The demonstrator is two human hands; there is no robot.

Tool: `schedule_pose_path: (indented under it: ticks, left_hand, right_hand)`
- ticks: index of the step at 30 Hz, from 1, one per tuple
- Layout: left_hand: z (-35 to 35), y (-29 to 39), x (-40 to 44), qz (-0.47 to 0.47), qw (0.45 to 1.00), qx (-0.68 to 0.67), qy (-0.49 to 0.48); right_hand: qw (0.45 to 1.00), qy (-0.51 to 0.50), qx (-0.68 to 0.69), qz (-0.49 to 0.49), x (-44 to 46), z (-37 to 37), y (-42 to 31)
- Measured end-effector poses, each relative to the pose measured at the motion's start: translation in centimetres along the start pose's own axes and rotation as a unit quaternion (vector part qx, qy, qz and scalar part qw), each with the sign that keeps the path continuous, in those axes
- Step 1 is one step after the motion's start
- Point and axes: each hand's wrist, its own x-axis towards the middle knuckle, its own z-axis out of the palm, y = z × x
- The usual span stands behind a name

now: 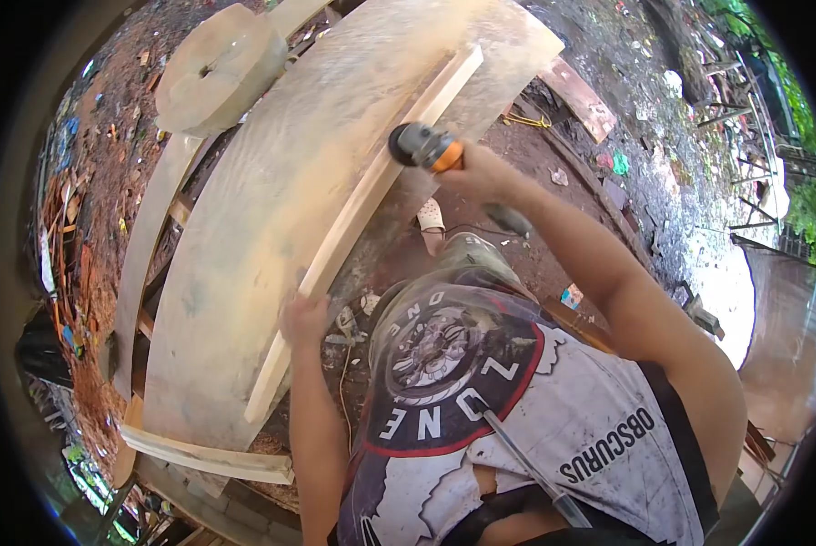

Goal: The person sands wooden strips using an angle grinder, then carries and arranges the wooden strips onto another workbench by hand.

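Observation:
A long pale wooden beam (358,214) lies lengthwise along the near edge of a dusty plywood tabletop (226,273). My right hand (481,173) is wrapped round an orange and grey angle grinder (435,150), whose dark round disc meets or hovers just over the beam's upper part; I cannot tell which. Lower down, my left hand (305,318) is closed round the beam, slightly blurred. Pale sawdust is spread over the tabletop beside the beam.
A round slab of wood (217,68) stands at the tabletop's far left corner. Another pale board (208,455) lies across the near left end. A loose plank (579,100) rests on the littered ground at the right. A cord (346,391) hangs near my left arm.

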Motion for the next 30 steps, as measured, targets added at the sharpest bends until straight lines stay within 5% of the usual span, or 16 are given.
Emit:
schedule_pose_path:
  ticks: [5,8,10,13,15,19,22,24,30]
  left_hand:
    - [0.8,-3.2,-1.2,0.024,0.999,-0.013,0.029]
    - [1.8,-6.2,-1.6,0.048,0.997,-0.01,0.053]
    - [1.6,-7.0,-1.5,0.081,0.993,-0.009,0.083]
    - [1.6,-7.9,-1.6,0.102,0.991,-0.009,0.081]
    - [2.0,-8.8,-1.5,0.11,0.99,0.013,0.091]
    - [2.0,-9.7,-1.4,0.093,0.994,-0.013,0.059]
    - [3.1,-9.4,-2.1,-0.022,0.999,-0.027,0.004]
    - [2.7,-6.7,-2.5,0.079,0.989,0.066,0.108]
    - [1.8,-1.7,-2.4,0.064,0.991,-0.037,0.111]
  right_hand:
    - [0.997,0.05,-0.007,0.059,3.2,-4.9,4.5]
    - [0.995,0.096,-0.025,-0.004,5.0,-7.1,6.2]
    - [0.987,0.129,-0.064,0.07,6.8,-9.1,7.8]
    - [0.985,0.11,-0.132,0.02,8.5,-12.4,9.7]
    - [0.98,0.132,-0.071,0.127,9.4,-13.0,9.2]
    - [0.959,0.243,-0.077,0.126,9.9,-14.5,7.6]
    - [0.95,0.29,0.033,0.107,11.1,-14.7,10.9]
    - [0.967,0.2,0.134,0.081,9.1,-14.7,9.8]
    - [0.995,0.073,0.003,0.06,5.3,-9.7,4.8]
